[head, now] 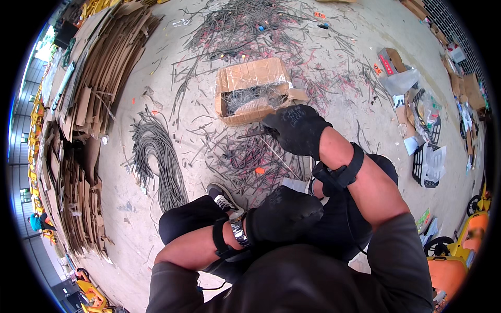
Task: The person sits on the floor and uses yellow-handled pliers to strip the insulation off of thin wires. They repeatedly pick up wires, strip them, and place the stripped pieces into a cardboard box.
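Observation:
My right hand (295, 127), in a black glove, is closed around a dark, thin tool (254, 134) whose blade-like end points left; its exact kind cannot be told. Beyond it stands an opened cardboard box (250, 76) with tangled clear and dark strands inside. My left hand (287, 213), also gloved in black, rests near my lap, its fingers curled and partly hidden, so what it holds cannot be told. A thin pale strand (278, 154) runs between the two hands. Below the box lies a heap of cut grey and red cable pieces (250, 156).
A looped bundle of grey cables (156, 152) lies at left, beside tall stacks of flattened cardboard (113, 58). A larger cable heap (242, 23) spreads beyond the box. Black plastic crates (422, 168) and packaging are at right. A person (37, 222) is at far left.

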The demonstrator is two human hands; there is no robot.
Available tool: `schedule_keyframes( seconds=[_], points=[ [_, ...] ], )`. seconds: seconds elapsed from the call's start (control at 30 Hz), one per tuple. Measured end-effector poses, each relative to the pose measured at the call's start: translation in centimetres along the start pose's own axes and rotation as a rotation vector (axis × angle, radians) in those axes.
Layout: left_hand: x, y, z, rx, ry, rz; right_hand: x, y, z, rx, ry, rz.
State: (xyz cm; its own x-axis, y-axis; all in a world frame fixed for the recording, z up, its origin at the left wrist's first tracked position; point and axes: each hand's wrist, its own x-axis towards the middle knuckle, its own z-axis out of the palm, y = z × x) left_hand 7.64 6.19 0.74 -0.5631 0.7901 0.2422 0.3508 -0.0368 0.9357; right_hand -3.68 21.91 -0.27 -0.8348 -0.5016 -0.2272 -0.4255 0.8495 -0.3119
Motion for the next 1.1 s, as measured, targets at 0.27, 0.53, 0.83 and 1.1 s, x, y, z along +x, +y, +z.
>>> schedule_keyframes(
  seconds=[0.27,0.53,0.83,1.1],
  points=[
    [0.2,0.2,0.4,-0.048,-0.047,0.035,1.1,0.8,0.2,0.042,0.014,0.056],
    [0.5,-1.9,-3.4,-0.176,0.362,-0.243,1.4,5.6,-2.3,0.15,0.3,0.061],
    [0.1,-2.6,-7.7,-0.282,0.556,-0.711,-1.2,3.6,-4.6,0.709,0.166,-0.182],
    [0.8,-1.7,-7.6,-0.409,0.53,-0.652,-1.2,1.0,-3.3,0.814,0.029,-0.292]
  ],
)
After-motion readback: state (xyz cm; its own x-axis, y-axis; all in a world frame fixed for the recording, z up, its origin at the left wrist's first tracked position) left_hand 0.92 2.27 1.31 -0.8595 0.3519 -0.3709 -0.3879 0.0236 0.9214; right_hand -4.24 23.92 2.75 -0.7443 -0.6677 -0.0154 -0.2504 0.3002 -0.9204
